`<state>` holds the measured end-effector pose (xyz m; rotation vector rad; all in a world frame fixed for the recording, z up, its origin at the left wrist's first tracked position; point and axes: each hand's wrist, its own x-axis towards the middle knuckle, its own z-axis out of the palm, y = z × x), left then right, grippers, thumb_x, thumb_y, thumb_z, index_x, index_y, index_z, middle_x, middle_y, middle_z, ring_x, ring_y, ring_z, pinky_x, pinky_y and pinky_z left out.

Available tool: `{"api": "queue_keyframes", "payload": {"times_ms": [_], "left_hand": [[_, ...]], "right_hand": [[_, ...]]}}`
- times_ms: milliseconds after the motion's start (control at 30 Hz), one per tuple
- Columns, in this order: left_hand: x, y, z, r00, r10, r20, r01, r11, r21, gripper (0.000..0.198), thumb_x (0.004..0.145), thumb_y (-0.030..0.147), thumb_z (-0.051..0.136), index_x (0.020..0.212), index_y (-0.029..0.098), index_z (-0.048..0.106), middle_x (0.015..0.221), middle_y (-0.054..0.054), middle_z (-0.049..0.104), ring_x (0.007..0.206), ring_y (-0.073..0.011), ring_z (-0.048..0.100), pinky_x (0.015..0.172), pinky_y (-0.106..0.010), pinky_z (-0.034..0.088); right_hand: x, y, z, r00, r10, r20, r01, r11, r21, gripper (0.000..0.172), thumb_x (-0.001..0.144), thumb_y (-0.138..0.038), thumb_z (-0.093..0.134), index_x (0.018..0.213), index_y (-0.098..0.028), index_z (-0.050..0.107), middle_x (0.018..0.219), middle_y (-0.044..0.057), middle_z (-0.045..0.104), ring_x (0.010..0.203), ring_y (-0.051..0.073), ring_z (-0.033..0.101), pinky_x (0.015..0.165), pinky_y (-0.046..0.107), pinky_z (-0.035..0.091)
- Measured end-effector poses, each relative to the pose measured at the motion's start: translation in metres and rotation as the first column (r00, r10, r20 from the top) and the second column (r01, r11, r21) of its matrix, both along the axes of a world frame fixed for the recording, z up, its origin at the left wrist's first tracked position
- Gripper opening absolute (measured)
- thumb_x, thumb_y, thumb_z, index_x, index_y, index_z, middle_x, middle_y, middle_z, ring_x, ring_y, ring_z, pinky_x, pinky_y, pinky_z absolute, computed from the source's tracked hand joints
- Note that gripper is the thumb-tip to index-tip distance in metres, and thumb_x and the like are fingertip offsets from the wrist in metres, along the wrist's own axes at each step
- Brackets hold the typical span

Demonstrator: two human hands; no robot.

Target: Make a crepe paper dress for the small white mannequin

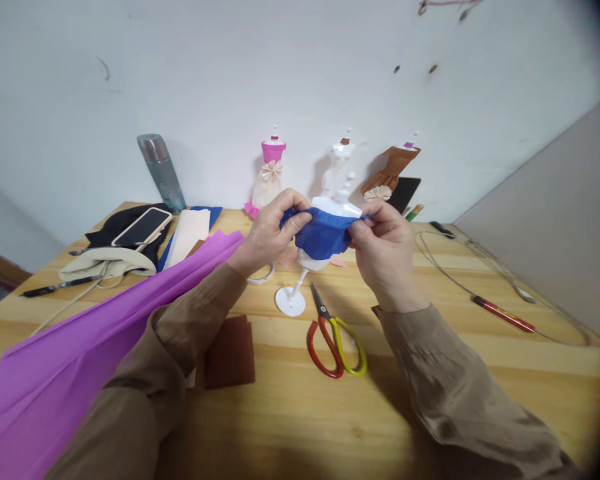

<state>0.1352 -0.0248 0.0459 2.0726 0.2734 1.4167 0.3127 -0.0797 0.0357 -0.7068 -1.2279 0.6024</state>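
A small white mannequin (336, 207) on a round white base (290, 302) stands upright in the middle of the table. Blue fabric (323, 235) lies across the front of its chest. My left hand (275, 230) pinches the fabric's left end between thumb and fingers, and a bit of blue shows beyond the fingertips. At the mannequin's other side, my right hand (384, 250) grips the right end near the shoulder. Scissors (336, 337) with one red and one yellow handle lie on the table in front of the base.
Three dressed or bare mannequins stand behind, one in pink and cream (270, 173), one in brown (393, 167). Purple fabric (105, 333) covers the left. A bottle (163, 173), phone (143, 227), folded brown fabric (230, 352), and red corded tool (504, 313) are also there.
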Motion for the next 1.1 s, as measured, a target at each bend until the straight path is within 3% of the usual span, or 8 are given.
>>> {"api": "queue_keyframes", "payload": {"times_ms": [167,367,700,1100], "left_hand": [[-0.007,0.003,0.004,0.992,-0.093,-0.084,0.09,0.995,-0.039,0.023,0.09,0.042,0.058,0.088,0.022,0.047,0.082,0.0,0.048,0.076,-0.0138,0.049,0.07,-0.027,0.044],[-0.02,0.0,0.014,0.96,-0.166,-0.227,0.144,0.983,-0.113,0.019,0.084,0.028,0.064,0.095,0.021,0.05,0.086,-0.001,0.05,0.08,-0.0147,0.051,0.07,-0.027,0.044],[-0.013,-0.002,0.011,0.98,-0.155,-0.125,0.119,0.958,-0.26,0.01,0.08,0.018,0.061,0.085,0.018,0.053,0.074,0.002,0.052,0.069,-0.0112,0.052,0.064,-0.026,0.042],[-0.014,-0.006,0.014,0.977,-0.187,-0.098,0.14,0.921,-0.364,0.024,0.072,0.021,0.071,0.091,0.017,0.057,0.076,0.002,0.056,0.069,-0.0106,0.055,0.062,-0.024,0.045]], "right_hand": [[0.003,0.001,-0.002,1.0,0.018,0.008,-0.018,1.0,-0.014,0.02,0.069,-0.035,0.081,0.075,-0.023,0.066,0.052,-0.007,0.054,0.042,0.007,0.046,0.042,0.019,0.038],[0.004,0.002,-0.004,0.999,0.039,-0.037,-0.04,0.999,-0.033,0.025,0.067,-0.038,0.083,0.074,-0.023,0.065,0.05,-0.008,0.052,0.04,0.006,0.042,0.039,0.018,0.035],[-0.001,-0.004,-0.002,0.995,0.097,-0.032,-0.098,0.993,-0.057,0.024,0.068,-0.038,0.084,0.076,-0.023,0.066,0.054,-0.007,0.055,0.043,0.007,0.044,0.041,0.019,0.038],[-0.006,-0.01,0.003,0.992,0.125,-0.023,-0.127,0.99,-0.056,0.014,0.07,-0.023,0.078,0.077,-0.022,0.066,0.059,-0.006,0.059,0.047,0.008,0.049,0.044,0.021,0.04]]}}
